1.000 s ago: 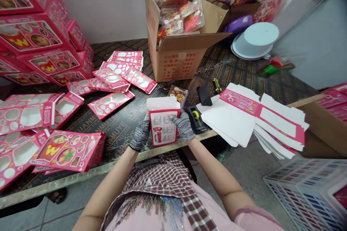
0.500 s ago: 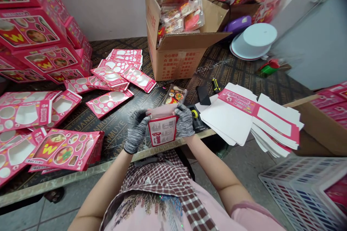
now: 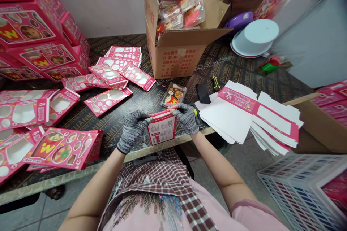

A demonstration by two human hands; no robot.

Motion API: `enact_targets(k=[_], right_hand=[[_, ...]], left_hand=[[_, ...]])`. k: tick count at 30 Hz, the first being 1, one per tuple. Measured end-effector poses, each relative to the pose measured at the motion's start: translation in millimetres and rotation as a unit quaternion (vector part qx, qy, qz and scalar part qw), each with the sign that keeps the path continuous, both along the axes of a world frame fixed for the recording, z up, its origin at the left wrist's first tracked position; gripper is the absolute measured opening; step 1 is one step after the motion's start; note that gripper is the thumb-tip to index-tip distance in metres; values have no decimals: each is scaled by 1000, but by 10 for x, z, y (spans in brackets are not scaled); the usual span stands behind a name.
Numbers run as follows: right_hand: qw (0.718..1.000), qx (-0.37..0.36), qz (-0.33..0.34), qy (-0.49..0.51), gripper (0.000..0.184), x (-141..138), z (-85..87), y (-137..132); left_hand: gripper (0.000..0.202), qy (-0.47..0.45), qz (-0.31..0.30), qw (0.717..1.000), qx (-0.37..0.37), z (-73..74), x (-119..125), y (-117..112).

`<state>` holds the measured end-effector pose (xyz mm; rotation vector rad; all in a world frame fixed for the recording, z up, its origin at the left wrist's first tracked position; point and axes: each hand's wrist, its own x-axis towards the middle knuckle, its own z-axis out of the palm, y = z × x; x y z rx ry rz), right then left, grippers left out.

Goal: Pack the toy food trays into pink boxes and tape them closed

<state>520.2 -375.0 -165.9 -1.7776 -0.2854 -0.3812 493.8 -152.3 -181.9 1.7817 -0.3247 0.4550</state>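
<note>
Between my gloved hands a small pink and white cardboard box stands upright near the table's front edge, its printed back facing me. My left hand pinches its upper left corner. My right hand grips the upper right corner, fingertips at the top edge. The top flap is folded down, and a thin pink edge shows there. Just beyond the box lies a clear pack of toy food. Several pink window boxes lie flat to the left, and one filled box rests on others at the front left.
An open carton with clear packs stands at the back. Stacked pink boxes rise at the left. Unfolded card sheets, a black phone and a yellow cutter lie right. A white plastic crate stands below.
The raised pale flap at the box's top has gone down, and my fingers now press along the top edge. My left hand has shifted slightly outward.
</note>
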Motion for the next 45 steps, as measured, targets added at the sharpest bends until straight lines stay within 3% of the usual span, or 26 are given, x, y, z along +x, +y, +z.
enact_targets(k=[6,11,13,15,18,20,22,25,28,34,40,45], right_hand=[[995,-25,92,-25,16,-91,-97,-171],[991,-89,81,-61,20,-267,-117,-277],[991,-101,31,-85,29,-316,-141,-452],[985,-104,-98,-98,33,-349,-231,-742],[950,-136,-279,-43,25,-378,-481,-1237],[941,-170,-292,32,17,-377,-659,-1466],[940,-194,-263,95,10,-353,-790,-1562],[942,-204,-236,125,4,-288,-861,-1535],[948,-181,-237,109,4,-242,-851,-1475],[953,-36,-283,103,18,-402,-951,-1487],[941,-34,-311,131,20,-550,-1171,-1412],[926,-25,-356,120,28,-559,-1160,-1344]], left_hand=[[11,-161,-8,977,137,-119,-175,47],[25,-187,-20,934,304,-63,-93,-114],[35,-199,-46,923,327,-35,-43,-185],[39,-213,-50,923,317,-41,4,-224],[41,-219,-28,926,306,-103,71,-281],[43,-231,-21,920,316,-154,98,-357],[44,-252,-17,907,336,-198,104,-450],[44,-280,1,890,360,-241,96,-546],[43,-272,5,891,363,-255,101,-557],[42,-266,12,890,370,-259,128,-545],[41,-277,34,887,368,-215,116,-556],[42,-281,35,885,369,-132,79,-568]])
